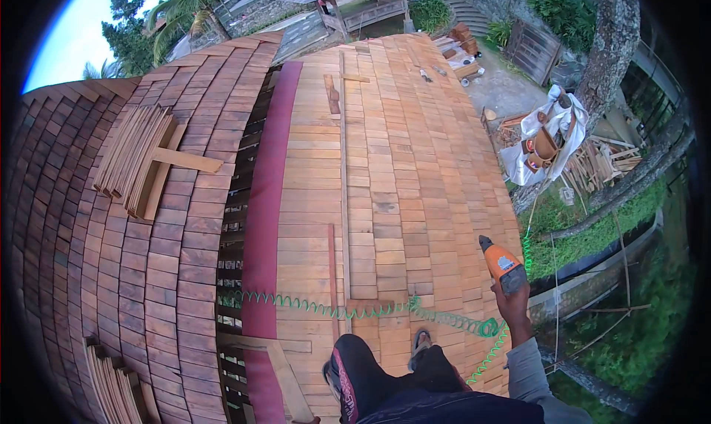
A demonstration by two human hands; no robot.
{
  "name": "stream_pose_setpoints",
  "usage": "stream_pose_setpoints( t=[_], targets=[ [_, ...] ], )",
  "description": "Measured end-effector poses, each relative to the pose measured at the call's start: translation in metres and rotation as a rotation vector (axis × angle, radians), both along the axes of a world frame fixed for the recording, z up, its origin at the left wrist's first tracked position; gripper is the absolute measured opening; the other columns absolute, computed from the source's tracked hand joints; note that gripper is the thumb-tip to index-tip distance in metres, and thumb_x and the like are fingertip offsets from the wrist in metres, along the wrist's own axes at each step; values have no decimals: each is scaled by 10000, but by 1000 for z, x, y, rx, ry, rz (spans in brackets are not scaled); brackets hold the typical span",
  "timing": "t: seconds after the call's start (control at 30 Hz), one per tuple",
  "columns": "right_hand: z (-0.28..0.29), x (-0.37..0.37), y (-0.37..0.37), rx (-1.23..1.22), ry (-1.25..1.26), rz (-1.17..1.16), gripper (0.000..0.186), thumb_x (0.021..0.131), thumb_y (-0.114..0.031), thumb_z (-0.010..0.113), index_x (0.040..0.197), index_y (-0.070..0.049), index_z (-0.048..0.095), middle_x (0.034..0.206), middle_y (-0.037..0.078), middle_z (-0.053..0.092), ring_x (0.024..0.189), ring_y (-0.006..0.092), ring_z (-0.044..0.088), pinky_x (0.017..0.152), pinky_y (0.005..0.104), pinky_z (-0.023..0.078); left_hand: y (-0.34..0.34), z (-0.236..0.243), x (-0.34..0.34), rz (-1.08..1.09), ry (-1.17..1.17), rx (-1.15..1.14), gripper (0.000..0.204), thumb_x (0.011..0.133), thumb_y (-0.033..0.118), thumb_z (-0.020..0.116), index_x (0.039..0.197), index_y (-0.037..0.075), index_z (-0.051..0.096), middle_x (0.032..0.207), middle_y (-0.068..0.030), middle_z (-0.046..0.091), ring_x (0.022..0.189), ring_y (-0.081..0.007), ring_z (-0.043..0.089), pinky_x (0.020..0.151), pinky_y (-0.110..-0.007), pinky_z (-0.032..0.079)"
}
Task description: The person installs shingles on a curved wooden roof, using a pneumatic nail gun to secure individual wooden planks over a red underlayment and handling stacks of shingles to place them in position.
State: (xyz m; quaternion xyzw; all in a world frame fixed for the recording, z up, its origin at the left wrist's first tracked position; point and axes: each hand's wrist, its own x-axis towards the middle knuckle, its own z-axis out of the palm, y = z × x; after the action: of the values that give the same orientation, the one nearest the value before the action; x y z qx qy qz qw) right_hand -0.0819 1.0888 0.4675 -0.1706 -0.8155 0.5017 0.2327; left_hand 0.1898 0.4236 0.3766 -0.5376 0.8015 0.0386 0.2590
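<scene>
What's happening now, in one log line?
right hand: holds orange-and-black power tool | left hand: mostly cut off, by pale wooden plank | green coiled hose: across light-brown wooden shingles

The grey-sleeved right forearm reached forward from the lower right, its right hand curled in a closed grip. Only a sliver of the left hand showed at the lower edge. The left knee was bent.

Shingled wooden roof, stacked shingles on its darker left side, red strip, long batten, coiled green hose
</scene>
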Motion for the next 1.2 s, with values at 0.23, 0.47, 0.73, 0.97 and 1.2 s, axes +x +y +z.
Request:
stream_pose_setpoints(
  t=[0.23,0.47,0.73,0.97,1.2],
  targets=[
    [-7,-4,-58,83,-73,149,270,858,-104,756,1036,28,601,943,176,563,855,373,624,752,438,512,-24,-4,-25,-3,469,161,1148,623,423,837,1520,-3,261,1437,-318,380,1308,-445,429,1079,-549,384],
    [-40,-36,-75,103,-42,252,348,858,-159,778,1101,30,617,999,164,600,945,364,642,822,465,516,50,-14,-67,-165,442,-30,939,520,420,904,1235,-21,483,1158,-220,563,1113,-412,579,945,-520,499],
    [-39,-185,-113,-379,-198,276,283,906,-65,720,1151,18,606,925,89,647,678,118,635,519,282,527,98,-53,-212,-79,548,39,886,585,393,893,1248,0,455,1202,-209,529,1128,-413,578,952,-499,517],
    [-18,-382,-134,-417,-187,228,264,1000,-142,640,1173,26,533,818,52,573,624,123,558,578,292,495,67,-63,-456,-171,427,252,911,589,409,881,1291,-10,480,1198,-223,572,1103,-400,622,903,-473,559],
    [23,-573,-153,-397,-259,312,254,991,-118,651,1171,13,528,904,71,591,643,125,568,577,295,502,72,-22,-621,-210,494,300,816,599,380,850,1231,-17,522,1169,-220,574,1082,-404,631,883,-483,566]
  ],
)
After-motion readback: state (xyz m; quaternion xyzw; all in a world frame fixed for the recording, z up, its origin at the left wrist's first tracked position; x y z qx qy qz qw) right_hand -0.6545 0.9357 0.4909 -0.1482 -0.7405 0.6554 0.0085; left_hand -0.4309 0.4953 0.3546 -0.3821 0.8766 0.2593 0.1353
